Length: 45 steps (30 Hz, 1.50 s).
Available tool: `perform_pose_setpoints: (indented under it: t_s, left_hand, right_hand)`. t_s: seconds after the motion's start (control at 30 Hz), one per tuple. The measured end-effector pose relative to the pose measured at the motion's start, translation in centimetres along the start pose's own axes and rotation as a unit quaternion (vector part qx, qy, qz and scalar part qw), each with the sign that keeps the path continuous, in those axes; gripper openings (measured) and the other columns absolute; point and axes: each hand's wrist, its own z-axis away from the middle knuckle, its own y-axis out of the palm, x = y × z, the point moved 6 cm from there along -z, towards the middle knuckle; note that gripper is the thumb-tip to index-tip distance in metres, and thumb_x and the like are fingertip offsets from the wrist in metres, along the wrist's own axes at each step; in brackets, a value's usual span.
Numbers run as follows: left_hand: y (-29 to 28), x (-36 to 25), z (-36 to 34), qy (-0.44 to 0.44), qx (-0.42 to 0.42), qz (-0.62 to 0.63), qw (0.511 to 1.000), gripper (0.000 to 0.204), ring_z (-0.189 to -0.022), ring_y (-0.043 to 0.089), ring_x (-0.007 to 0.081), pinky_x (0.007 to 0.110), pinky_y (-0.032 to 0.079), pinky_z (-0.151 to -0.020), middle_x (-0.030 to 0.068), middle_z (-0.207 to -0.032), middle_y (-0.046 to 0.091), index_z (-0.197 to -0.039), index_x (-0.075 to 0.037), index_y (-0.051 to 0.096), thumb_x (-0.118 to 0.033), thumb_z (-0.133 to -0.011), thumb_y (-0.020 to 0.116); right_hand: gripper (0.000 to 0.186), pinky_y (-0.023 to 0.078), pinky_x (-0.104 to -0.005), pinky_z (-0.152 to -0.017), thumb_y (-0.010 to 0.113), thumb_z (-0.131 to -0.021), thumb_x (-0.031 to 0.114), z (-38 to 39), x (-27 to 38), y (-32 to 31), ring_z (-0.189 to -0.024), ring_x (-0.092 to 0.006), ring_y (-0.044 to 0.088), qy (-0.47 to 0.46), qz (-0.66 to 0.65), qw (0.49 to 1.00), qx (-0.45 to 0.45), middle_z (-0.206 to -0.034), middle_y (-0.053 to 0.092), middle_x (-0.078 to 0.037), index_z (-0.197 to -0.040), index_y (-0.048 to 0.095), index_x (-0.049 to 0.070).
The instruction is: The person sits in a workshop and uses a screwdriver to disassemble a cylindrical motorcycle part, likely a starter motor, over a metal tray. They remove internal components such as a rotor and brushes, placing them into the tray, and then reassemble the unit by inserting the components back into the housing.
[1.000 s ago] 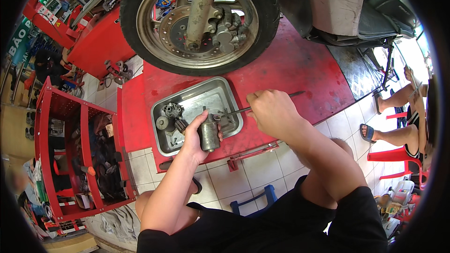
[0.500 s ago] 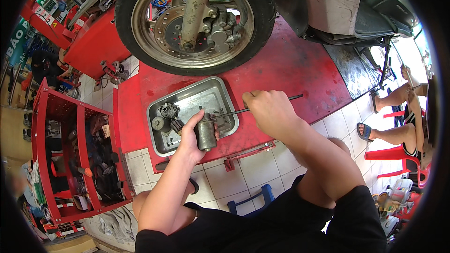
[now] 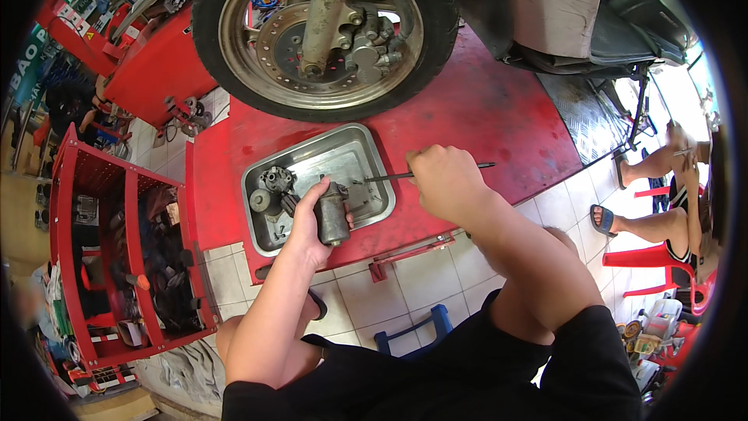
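My left hand point(image 3: 307, 230) grasps a likely heavy, rigid metal cylinder point(image 3: 334, 220), best held mid-body; my right hand point(image 3: 446, 177) clenches a slim rod point(image 3: 396, 176).

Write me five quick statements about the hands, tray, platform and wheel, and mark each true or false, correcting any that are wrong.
1. The right hand grips a slim dark rod. True.
2. The grey metal cylinder lies loose on the floor. False: the left hand holds it.
3. The metal tray has several parts in it. True.
4. The platform under the tray is blue. False: it is red.
5. The wheel has no brake disc. False: a perforated brake disc shows on it.
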Motion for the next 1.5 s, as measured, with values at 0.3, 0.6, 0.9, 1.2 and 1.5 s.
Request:
perform_pose_setpoints:
  t_s: [0.3,0.6,0.9,1.2,1.5]
  left_hand:
    - [-0.6,-1.3,2.7,0.02,0.047,0.045,0.998,0.04,-0.064,0.06,0.0254,0.037,0.051,-0.06,0.0129,-0.076,0.062,-0.1,-0.006,0.058,-0.044,-0.092,0.063]
    - [-2.4,-1.3,3.9,0.03,0.045,0.035,0.998,0.037,-0.065,0.062,0.0254,0.037,0.051,-0.06,0.013,-0.076,0.063,-0.1,-0.006,0.058,-0.042,-0.092,0.063]
    - [-2.8,-2.0,4.8,0.14,0.073,-0.133,0.978,0.047,-0.075,0.064,0.0223,0.036,0.055,-0.07,0.0117,-0.089,0.064,-0.112,-0.001,0.055,-0.025,-0.082,0.081]
    - [1.1,-2.0,6.8,0.374,0.055,-0.456,0.806,0.084,-0.097,0.063,0.018,0.033,0.052,-0.088,0.0086,-0.109,0.064,-0.124,-0.005,0.043,-0.01,-0.057,0.094]
    - [2.7,-1.5,8.1,0.42,0.025,-0.565,0.71,0.105,-0.096,0.07,0.0354,0.04,0.055,-0.086,0.0192,-0.105,0.069,-0.145,-0.003,0.018,-0.005,-0.064,0.086]
  right_hand:
    - [0.01,0.058,-0.0385,-0.069,0.067,-0.081,0.01,-1.0,3.0,3.4,-0.09,-0.0262,0.071,-0.078,0.062,0.994,0.037,-0.094,0.071,-0.011,-0.089,0.073,0.008]
    - [0.011,0.058,-0.037,-0.07,0.07,-0.078,0.011,-1.9,4.4,3.6,-0.091,-0.0251,0.07,-0.041,0.117,0.991,0.056,-0.094,0.071,-0.01,-0.088,0.074,0.008]
    - [0.032,0.055,-0.0425,-0.074,0.072,-0.087,0.03,-1.2,2.9,-0.7,-0.085,-0.0353,0.071,0.01,-0.17,0.985,0.034,-0.094,0.07,-0.021,-0.089,0.07,-0.002]
    - [0.084,0.052,-0.0446,-0.086,0.086,-0.064,0.059,0.8,8.0,-0.9,-0.096,-0.0412,0.067,-0.171,-0.412,0.895,0.0,-0.1,0.068,-0.025,-0.11,0.064,-0.008]
    - [0.06,0.054,-0.0425,-0.081,0.086,-0.059,0.039,0.9,7.8,-0.7,-0.089,-0.0379,0.068,-0.094,-0.398,0.912,0.018,-0.089,0.068,-0.025,-0.092,0.07,-0.009]
